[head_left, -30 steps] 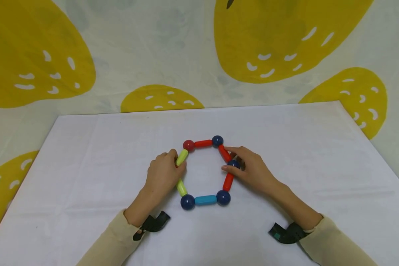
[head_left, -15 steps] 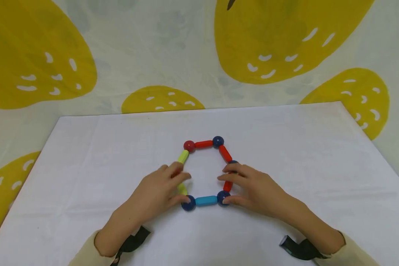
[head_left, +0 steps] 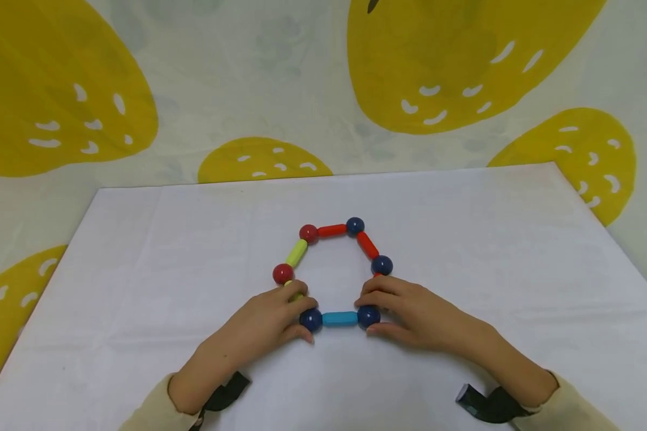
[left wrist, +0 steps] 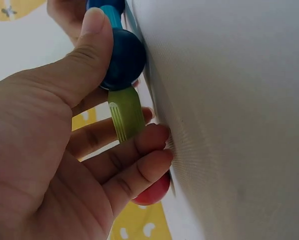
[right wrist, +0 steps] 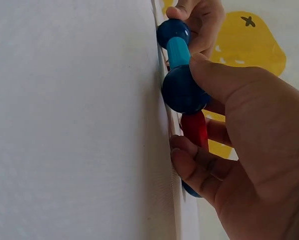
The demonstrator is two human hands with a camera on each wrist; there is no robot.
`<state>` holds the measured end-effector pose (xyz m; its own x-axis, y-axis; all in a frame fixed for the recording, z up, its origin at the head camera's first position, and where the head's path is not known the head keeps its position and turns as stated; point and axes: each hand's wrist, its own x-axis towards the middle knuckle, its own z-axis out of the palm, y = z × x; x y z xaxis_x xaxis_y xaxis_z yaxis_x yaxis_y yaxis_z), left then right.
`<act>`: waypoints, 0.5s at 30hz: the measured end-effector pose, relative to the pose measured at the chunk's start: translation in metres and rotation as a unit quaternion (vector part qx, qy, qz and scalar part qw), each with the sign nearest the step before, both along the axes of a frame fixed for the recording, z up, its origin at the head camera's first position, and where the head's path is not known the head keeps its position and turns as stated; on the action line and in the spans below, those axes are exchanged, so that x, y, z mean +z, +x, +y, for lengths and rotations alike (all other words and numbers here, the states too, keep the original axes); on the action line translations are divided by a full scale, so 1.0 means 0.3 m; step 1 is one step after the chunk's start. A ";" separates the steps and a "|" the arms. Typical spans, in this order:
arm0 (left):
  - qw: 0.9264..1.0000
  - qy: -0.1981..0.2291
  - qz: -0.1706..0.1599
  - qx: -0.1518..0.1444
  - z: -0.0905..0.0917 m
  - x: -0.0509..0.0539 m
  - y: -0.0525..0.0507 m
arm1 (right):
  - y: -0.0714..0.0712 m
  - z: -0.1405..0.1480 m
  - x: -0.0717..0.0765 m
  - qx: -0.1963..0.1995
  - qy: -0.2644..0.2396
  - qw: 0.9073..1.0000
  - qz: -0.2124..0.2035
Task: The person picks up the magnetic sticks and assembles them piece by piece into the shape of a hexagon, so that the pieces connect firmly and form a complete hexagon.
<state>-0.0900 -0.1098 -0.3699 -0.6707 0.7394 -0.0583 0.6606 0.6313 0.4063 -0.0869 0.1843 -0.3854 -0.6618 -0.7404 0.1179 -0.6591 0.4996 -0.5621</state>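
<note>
A six-sided ring of magnetic sticks and balls lies on the white table. My left hand grips the near-left dark blue ball, thumb on its near side and fingers over the lower yellow-green stick. At the near-right corner, my right hand holds another dark blue ball between thumb and fingers. Its fingers cover most of the lower red stick. A light blue stick joins the two held balls.
The ring's far part has a red ball, a dark blue ball and a red stick between them. At its sides sit a red ball and a dark blue ball. A yellow-patterned cloth hangs behind the table.
Both hands have come from the ring's sides to its two near corners and taken hold of the balls there. The near side has shifted slightly away from me, and the left red ball is uncovered.
</note>
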 end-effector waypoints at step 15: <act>1.000 0.004 0.018 0.004 0.008 0.006 0.004 | -0.004 -0.001 0.003 -0.023 0.000 0.999 0.022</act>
<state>-0.0889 -0.1075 -0.3682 -0.6785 0.7341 -0.0281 0.6692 0.6334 0.3884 -0.0880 0.1841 -0.3844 -0.6894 -0.7092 0.1474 -0.6594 0.5303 -0.5329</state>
